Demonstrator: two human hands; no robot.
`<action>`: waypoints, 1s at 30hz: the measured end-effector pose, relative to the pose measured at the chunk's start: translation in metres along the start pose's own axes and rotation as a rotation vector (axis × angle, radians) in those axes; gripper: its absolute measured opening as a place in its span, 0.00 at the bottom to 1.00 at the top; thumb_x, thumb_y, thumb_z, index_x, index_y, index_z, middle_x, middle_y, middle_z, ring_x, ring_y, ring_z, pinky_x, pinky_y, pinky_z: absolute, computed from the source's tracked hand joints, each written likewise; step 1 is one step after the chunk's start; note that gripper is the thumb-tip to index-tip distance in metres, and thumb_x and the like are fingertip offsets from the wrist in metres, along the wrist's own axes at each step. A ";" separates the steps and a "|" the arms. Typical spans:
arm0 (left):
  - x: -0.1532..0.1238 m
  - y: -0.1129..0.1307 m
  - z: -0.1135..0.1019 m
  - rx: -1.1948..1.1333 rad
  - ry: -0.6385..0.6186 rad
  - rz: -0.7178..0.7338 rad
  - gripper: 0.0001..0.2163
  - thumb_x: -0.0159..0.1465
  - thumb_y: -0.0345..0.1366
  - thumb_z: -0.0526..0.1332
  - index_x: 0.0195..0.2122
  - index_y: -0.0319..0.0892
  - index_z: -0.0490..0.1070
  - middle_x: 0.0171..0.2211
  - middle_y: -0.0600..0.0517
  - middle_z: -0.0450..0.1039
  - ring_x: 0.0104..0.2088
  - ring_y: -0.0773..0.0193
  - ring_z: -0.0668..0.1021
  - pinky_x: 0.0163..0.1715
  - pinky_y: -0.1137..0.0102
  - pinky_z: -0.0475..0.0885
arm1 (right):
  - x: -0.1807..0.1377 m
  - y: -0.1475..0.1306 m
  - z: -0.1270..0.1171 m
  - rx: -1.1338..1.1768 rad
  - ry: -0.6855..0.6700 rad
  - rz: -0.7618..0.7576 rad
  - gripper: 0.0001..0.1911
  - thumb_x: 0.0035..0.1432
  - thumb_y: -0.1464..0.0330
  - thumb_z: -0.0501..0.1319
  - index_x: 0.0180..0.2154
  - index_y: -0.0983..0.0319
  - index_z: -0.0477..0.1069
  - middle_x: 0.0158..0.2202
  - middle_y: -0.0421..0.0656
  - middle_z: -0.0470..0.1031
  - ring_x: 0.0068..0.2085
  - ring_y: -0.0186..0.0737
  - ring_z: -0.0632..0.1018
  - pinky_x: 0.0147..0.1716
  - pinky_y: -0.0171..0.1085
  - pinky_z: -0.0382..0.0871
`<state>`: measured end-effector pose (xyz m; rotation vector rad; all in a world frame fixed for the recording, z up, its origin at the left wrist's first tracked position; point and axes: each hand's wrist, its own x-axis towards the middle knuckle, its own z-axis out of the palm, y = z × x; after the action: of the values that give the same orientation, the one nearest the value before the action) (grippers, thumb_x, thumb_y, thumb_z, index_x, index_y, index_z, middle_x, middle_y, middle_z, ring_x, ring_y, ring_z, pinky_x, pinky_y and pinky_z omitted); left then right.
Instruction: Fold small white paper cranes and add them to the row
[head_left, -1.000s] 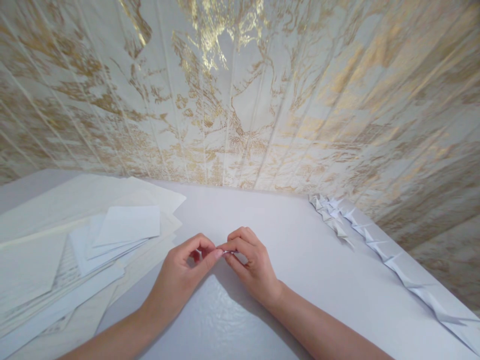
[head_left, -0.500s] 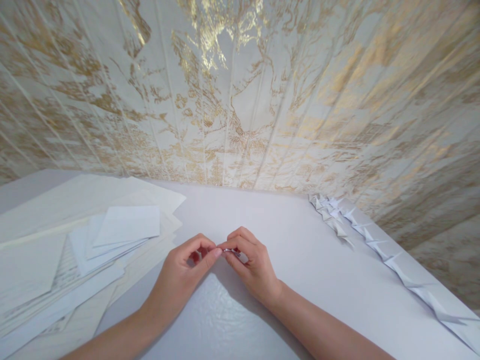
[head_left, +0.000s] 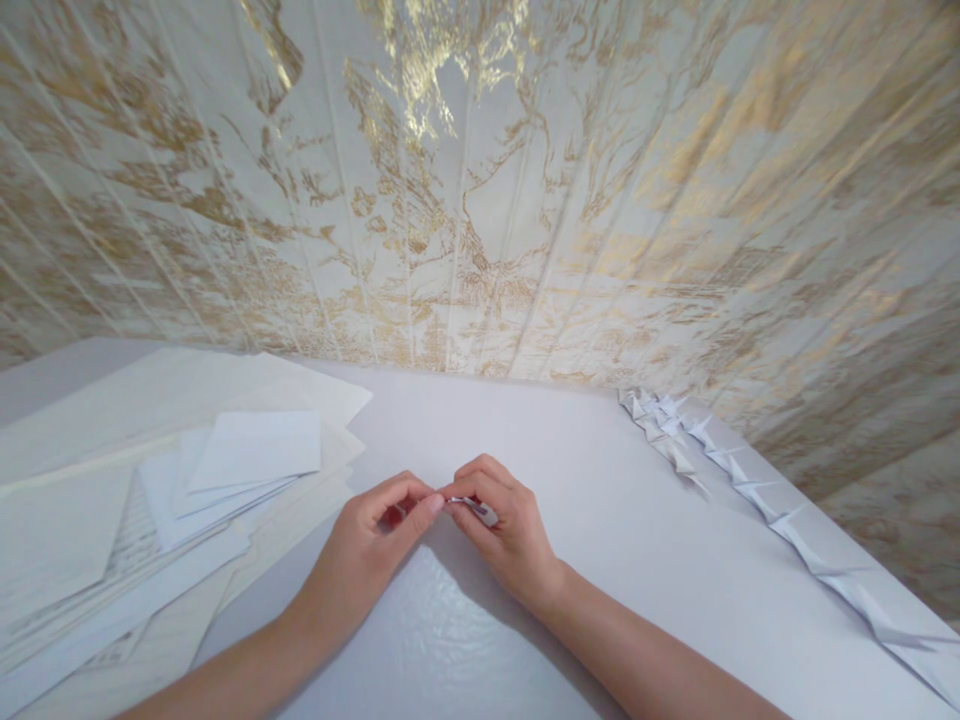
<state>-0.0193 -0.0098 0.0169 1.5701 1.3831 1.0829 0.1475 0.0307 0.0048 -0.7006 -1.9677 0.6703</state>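
Observation:
At the middle of the table, my left hand [head_left: 386, 530] and my right hand [head_left: 504, 520] meet at the fingertips. Between them is a small folded piece of paper [head_left: 471, 505], mostly covered by the fingers. Thumb and forefinger of the left pinch its left end. The right hand's fingers close around its other end, where a narrow greyish-white edge sticks out. Its full folded shape is hidden.
On the left, white paper squares [head_left: 259, 450] lie over larger cream sheets [head_left: 300, 385], some printed. Several folded paper figures with pointed tips [head_left: 739, 470] line the right table edge. A gold-patterned curtain [head_left: 450, 250] hangs behind the table [head_left: 585, 480].
Both hands keep nearly the same place and pinch. Slightly more of the folded paper's edge shows at the right fingers.

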 end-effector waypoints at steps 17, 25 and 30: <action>0.002 -0.002 -0.001 -0.025 0.043 0.006 0.11 0.62 0.41 0.59 0.25 0.43 0.71 0.23 0.57 0.68 0.27 0.65 0.69 0.29 0.72 0.63 | 0.000 0.003 0.000 -0.053 -0.004 -0.041 0.08 0.65 0.67 0.60 0.33 0.60 0.74 0.30 0.42 0.75 0.34 0.39 0.74 0.36 0.38 0.67; 0.003 -0.006 0.000 -0.067 0.071 -0.003 0.14 0.62 0.43 0.59 0.22 0.43 0.70 0.22 0.57 0.65 0.26 0.66 0.67 0.27 0.73 0.62 | 0.004 0.000 -0.001 -0.078 -0.013 -0.112 0.11 0.68 0.66 0.57 0.34 0.59 0.76 0.30 0.42 0.77 0.33 0.39 0.75 0.36 0.39 0.67; 0.002 -0.006 -0.001 -0.050 0.132 0.025 0.12 0.62 0.41 0.60 0.23 0.43 0.71 0.23 0.58 0.66 0.26 0.66 0.68 0.29 0.73 0.63 | 0.002 0.001 0.000 -0.073 0.006 -0.072 0.08 0.66 0.67 0.59 0.36 0.59 0.76 0.32 0.43 0.77 0.35 0.40 0.75 0.37 0.39 0.67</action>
<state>-0.0220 -0.0073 0.0118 1.5066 1.4148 1.2467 0.1463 0.0329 0.0056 -0.6712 -2.0108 0.5549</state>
